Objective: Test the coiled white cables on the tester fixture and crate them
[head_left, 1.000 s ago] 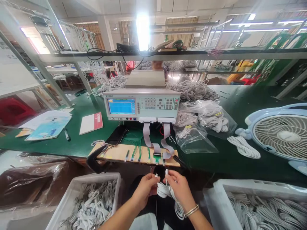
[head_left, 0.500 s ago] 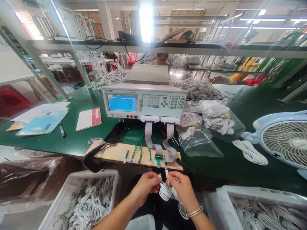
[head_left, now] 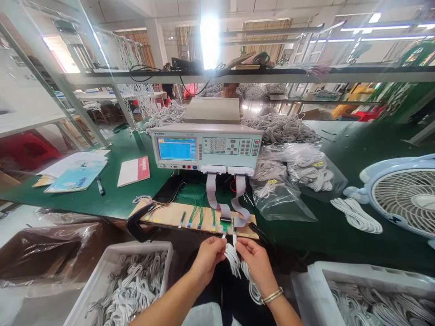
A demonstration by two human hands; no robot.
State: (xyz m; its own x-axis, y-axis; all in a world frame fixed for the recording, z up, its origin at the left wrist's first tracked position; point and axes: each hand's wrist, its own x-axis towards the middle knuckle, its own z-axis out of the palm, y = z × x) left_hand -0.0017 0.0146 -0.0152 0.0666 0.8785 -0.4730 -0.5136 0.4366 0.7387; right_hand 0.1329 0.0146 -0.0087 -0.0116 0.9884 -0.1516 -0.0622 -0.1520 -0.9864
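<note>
A coiled white cable [head_left: 232, 261] hangs between my hands, below the front edge of a wooden board [head_left: 200, 222]. My left hand [head_left: 211, 254] pinches one of its plug ends at a small green circuit board [head_left: 225, 226]. With its fingers closed, my right hand [head_left: 255, 260] grips the other white plug [head_left: 234, 240], which meets the narrow connector beside it. More of the coil droops under my right hand. Grey ribbon cables [head_left: 217, 199] run from the connectors up to a bench tester [head_left: 207, 147] with a lit blue screen. Fingertips partly hide both plugs.
White bins of bundled cables stand at the lower left [head_left: 136, 244] and lower right [head_left: 360, 270]. A black clamp [head_left: 136, 224] grips the board's left end. Bagged cables [head_left: 288, 199], a loose cable bundle [head_left: 356, 215] and a fan [head_left: 408, 194] occupy the table's right side.
My left hand has moved up and forward, bringing its plug from free air to the green circuit board. My right hand stays at its connector. The view has shifted slightly.
</note>
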